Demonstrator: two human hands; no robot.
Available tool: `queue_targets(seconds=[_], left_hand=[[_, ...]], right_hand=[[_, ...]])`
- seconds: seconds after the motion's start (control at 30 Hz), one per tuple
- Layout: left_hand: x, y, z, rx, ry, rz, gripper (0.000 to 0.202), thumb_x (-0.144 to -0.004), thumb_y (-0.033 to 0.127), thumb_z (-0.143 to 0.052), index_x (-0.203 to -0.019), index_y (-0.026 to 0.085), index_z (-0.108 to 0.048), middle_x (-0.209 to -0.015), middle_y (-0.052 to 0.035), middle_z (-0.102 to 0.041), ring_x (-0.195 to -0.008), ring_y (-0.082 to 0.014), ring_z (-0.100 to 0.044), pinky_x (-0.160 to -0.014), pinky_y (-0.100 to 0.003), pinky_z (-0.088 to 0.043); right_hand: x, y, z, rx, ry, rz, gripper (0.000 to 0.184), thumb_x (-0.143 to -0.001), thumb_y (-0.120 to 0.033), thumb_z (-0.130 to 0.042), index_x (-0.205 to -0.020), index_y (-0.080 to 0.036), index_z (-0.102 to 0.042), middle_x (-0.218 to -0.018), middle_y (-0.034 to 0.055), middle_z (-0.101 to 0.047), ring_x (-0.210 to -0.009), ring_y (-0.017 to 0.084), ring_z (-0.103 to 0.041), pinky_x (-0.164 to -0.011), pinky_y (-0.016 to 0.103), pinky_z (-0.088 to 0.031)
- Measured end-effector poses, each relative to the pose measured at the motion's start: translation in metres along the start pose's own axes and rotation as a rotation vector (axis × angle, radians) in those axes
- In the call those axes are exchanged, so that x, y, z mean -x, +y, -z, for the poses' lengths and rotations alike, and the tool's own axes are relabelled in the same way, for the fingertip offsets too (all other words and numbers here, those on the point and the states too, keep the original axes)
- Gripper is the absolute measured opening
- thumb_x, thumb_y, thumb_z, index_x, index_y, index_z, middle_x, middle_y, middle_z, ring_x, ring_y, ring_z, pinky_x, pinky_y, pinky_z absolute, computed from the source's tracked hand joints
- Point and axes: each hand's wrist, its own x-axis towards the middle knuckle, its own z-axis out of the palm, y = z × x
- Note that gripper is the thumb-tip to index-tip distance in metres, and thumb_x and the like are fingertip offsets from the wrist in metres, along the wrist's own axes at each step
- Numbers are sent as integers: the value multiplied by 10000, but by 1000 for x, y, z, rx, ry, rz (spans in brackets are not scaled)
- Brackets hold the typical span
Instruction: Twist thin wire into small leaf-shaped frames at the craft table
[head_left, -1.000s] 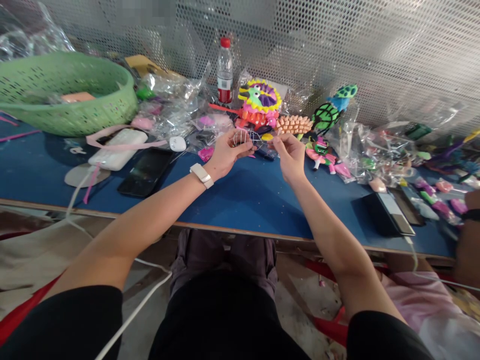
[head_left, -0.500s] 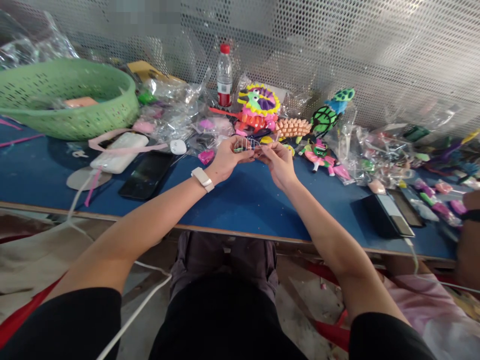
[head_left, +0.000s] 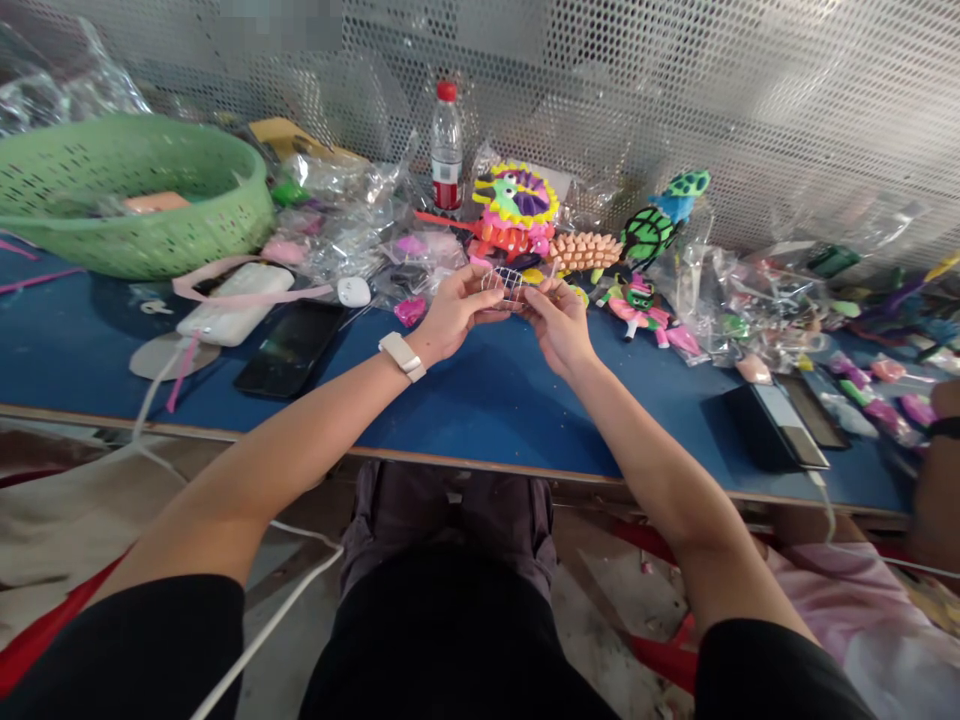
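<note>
Between my two hands is a small wire frame, a cage-like grid of thin pale wires. My left hand wraps its fingers round the left side, thumb pressed on the near wires. Thumb and fingers of my right hand pinch the right end. Just behind them stand clay figures: a red and pink one with a yellow-fringed head, a tan scaly piece and a pink figure with a green face. Fingers cover part of the wire frame.
A green basket, white power bank and black phone are on the left. A red-capped bottle stands behind. On the right are clear bags, a black box-like device and another person's arm.
The wire frame has turned slightly in my fingers, so its grid shows more openly. My left thumb has shifted on it; both hands stay in about the same place.
</note>
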Motion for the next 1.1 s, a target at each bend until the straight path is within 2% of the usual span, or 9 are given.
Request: queue_targets(seconds=[0.1,0.2,0.3,0.47,0.7,0.9,1.1], left_hand=[[0,2,-1,-21,14,-32,391,-784,219,-1015,-1041,215,-721,-1072,-44,-805,-1033,-268,-861,-1017,-504,-751],[-1,1,-1,-33,30,-37,404,-763,211,-1028,-1027,214,-722,-1052,-44,-808,-1031,-254,-847,-993,-480,-760],[-1,-1,-1,-49,45,-27,425,-757,231,-1041,-1032,217,-718,-1045,-38,-797,-1025,-250,-839,-982,-475,-768],[-1,-2,-2,-66,61,-20,405,-796,198,-1015,-1075,211,-721,-1087,-55,-784,-1059,-278,-854,-1017,-531,-759],[-2,-2,0,-40,25,6,444,-793,162,-1013,-1116,213,-713,-1026,-28,-795,-914,-225,-844,-966,-490,-769],[-1,-1,0,-14,11,30,457,-800,129,-1013,-1132,219,-711,-986,-17,-792,-902,-221,-842,-987,-492,-762],[-4,-3,3,13,-24,69,485,-820,122,-998,-1171,228,-681,-974,-1,-790,-890,-230,-862,-1009,-506,-751]], right_hand=[[0,-5,2,-22,-12,-6,628,-809,-667,-1030,-915,-315,-522,-1003,-26,-847,-959,198,-833,-961,392,-722],[1,-6,1,-44,-46,-12,642,-777,-685,-1048,-959,-321,-553,-1029,-27,-859,-963,199,-841,-969,397,-723],[3,-4,-1,-30,-25,-23,656,-743,-671,-1072,-962,-323,-561,-1014,-33,-851,-986,205,-845,-966,391,-718],[2,-1,-1,-5,-47,-12,607,-814,-663,-1027,-989,-325,-554,-1023,-26,-825,-986,203,-835,-958,389,-713],[1,3,1,-21,-65,-21,588,-817,-633,-1028,-987,-326,-555,-1027,-31,-827,-962,201,-827,-959,393,-715],[1,5,2,-32,-93,-14,573,-833,-636,-1015,-997,-324,-564,-1024,-33,-841,-968,190,-829,-962,376,-710],[1,4,3,-40,-95,-36,612,-786,-634,-1053,-985,-324,-564,-1020,-36,-843,-972,199,-827,-954,384,-707]])
